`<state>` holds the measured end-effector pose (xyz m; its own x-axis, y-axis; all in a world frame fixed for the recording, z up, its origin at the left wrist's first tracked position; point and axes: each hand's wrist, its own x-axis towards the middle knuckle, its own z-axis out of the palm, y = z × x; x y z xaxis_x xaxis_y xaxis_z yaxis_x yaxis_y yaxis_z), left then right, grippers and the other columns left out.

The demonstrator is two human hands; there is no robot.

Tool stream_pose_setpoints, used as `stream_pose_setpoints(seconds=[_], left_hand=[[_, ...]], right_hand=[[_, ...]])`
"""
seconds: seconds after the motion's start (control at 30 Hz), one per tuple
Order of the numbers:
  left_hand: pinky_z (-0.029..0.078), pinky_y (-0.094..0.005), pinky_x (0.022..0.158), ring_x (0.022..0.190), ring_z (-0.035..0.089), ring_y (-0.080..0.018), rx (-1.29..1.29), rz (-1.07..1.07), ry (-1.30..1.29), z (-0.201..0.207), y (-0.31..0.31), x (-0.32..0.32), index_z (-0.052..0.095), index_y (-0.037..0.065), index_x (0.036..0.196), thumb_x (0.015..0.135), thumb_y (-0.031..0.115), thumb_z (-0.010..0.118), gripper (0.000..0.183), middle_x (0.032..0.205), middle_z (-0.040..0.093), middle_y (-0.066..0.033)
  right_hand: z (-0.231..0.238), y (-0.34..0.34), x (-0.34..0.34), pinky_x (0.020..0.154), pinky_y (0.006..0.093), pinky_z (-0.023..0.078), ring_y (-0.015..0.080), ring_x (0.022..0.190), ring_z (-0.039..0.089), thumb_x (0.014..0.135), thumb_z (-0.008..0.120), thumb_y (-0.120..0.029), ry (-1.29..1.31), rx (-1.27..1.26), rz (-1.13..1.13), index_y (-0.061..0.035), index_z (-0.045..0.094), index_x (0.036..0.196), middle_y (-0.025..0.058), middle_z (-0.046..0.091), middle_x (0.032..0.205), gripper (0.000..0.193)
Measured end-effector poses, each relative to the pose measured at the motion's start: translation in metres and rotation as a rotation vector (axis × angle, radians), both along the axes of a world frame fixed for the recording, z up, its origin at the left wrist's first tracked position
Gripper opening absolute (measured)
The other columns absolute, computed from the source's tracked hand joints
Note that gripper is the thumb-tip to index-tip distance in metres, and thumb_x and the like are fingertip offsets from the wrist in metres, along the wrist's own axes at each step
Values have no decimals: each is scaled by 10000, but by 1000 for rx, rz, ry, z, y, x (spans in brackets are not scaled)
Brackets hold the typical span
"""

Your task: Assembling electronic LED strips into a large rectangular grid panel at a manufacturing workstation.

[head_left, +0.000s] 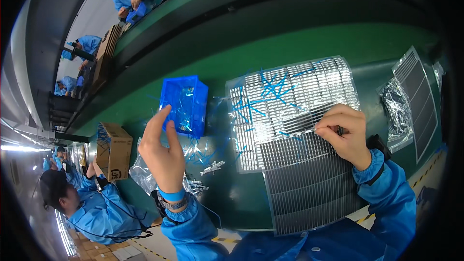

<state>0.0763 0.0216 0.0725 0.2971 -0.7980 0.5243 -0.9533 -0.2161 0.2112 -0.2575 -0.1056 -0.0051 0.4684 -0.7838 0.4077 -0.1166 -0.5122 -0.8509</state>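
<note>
My left hand (164,157) is raised with its fingers apart, in front of the blue plastic bin (201,111), and holds nothing. Inside the bin lie small shiny bits. My right hand (344,133) is closed in a pinch over the sheet of silver strips (299,82), at the edge of a dark striped patch (305,121). A small dark thing shows between its fingers, too hidden to name. Thin blue slivers (275,87) lie scattered on the silver sheet. Below it, a sheet of black strips (309,183) reaches over the table's near edge.
Small silver parts (212,167) and clear plastic bags lie near my left wrist. A cardboard box (115,152) stands at left, beside a co-worker in blue (101,210). At right are a crumpled silver bag (397,108) and another dark sheet (419,101). More people work beyond the green table (212,53).
</note>
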Motion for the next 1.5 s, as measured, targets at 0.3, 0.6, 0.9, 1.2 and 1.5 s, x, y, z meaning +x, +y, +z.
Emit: stream_pose_setpoints(seconds=[0.3, 0.6, 0.9, 1.2, 1.5], left_hand=[[590, -337, 871, 974, 722, -223, -714, -49, 114, 17, 20, -14, 704, -51, 1202, 1057, 18, 553, 220, 1140, 729, -181], [416, -460, 1143, 1466, 457, -401, -185, 99, -42, 14, 6, 1, 675, -19, 1311, 1023, 11, 558, 313, 1399, 659, -187], [566, -378, 850, 934, 741, -281, -126, -324, 297, 11, 2, -66, 743, -11, 1027, 877, -54, 700, 162, 992, 764, -127], [586, -424, 889, 1024, 736, -323, 186, -648, 376, -53, -26, -106, 761, 29, 999, 804, 38, 796, 199, 1004, 760, -113], [569, -439, 957, 1176, 658, -356, 205, -567, 375, -80, -26, -100, 749, 24, 1127, 797, 22, 783, 331, 1204, 700, -134]], right_hand=[[-2, 1, 2, 546, 225, 425, 78, 631, 556, 793, 846, -16, 24, 53, 17, -46, 803, 900, 45, 720, 847, 119], [-4, 3, 1, 561, 231, 428, 84, 632, 553, 789, 842, -18, 45, 96, 4, -38, 801, 887, 53, 723, 851, 108], [-1, 1, 0, 562, 233, 432, 84, 630, 554, 795, 840, -11, 62, 103, -21, -32, 800, 898, 54, 726, 858, 112], [7, -27, -6, 617, 267, 525, 140, 689, 673, 808, 834, -35, 194, 15, -6, -25, 802, 905, 81, 755, 848, 102], [3, -38, 9, 638, 263, 545, 153, 721, 701, 804, 838, -27, 264, 96, 25, -38, 814, 919, 92, 763, 878, 118]])
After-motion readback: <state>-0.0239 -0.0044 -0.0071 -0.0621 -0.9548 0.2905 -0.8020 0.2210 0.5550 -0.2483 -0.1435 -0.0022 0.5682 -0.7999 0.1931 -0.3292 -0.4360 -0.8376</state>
